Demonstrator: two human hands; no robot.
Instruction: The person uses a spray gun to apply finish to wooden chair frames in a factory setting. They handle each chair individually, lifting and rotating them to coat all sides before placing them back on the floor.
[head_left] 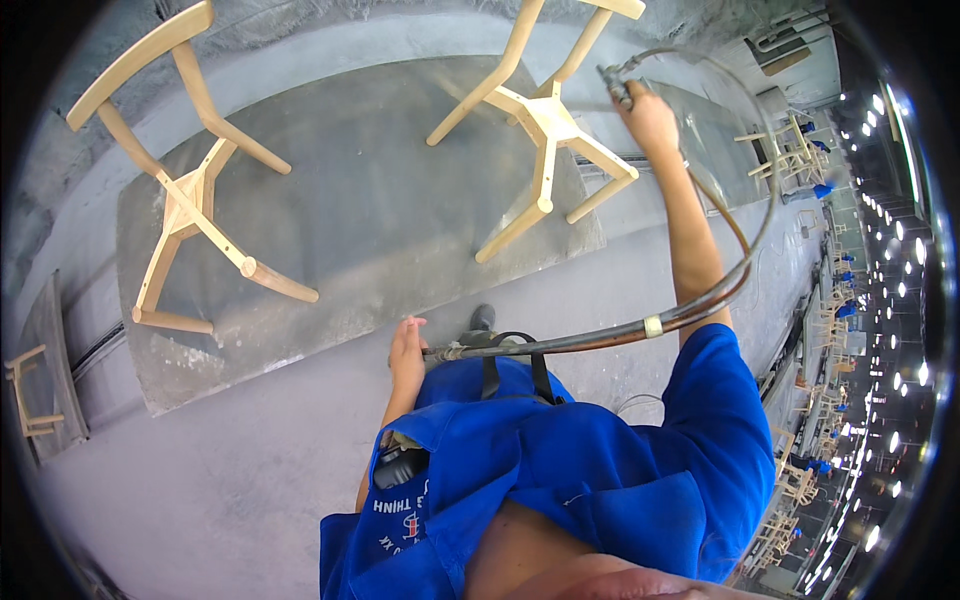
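Observation:
My right hand [650, 115] is stretched out and closed around a metal spray gun [615, 82], its nozzle next to an unpainted wooden chair frame [545, 120] lying on a grey board [370, 210]. From the gun, a bundle of hoses [700, 310] loops back across my body. My left hand [407, 350] grips that hose bundle near my waist. A second bare wooden chair frame [190, 190] lies on the same board to the left, away from both hands.
I wear a blue work shirt [600, 470] with a dark object in its chest pocket [398, 465]. Grey dusty floor [200, 480] surrounds the board. More wooden chair frames [790, 150] stand along the right, and a small wooden piece [30, 400] at far left.

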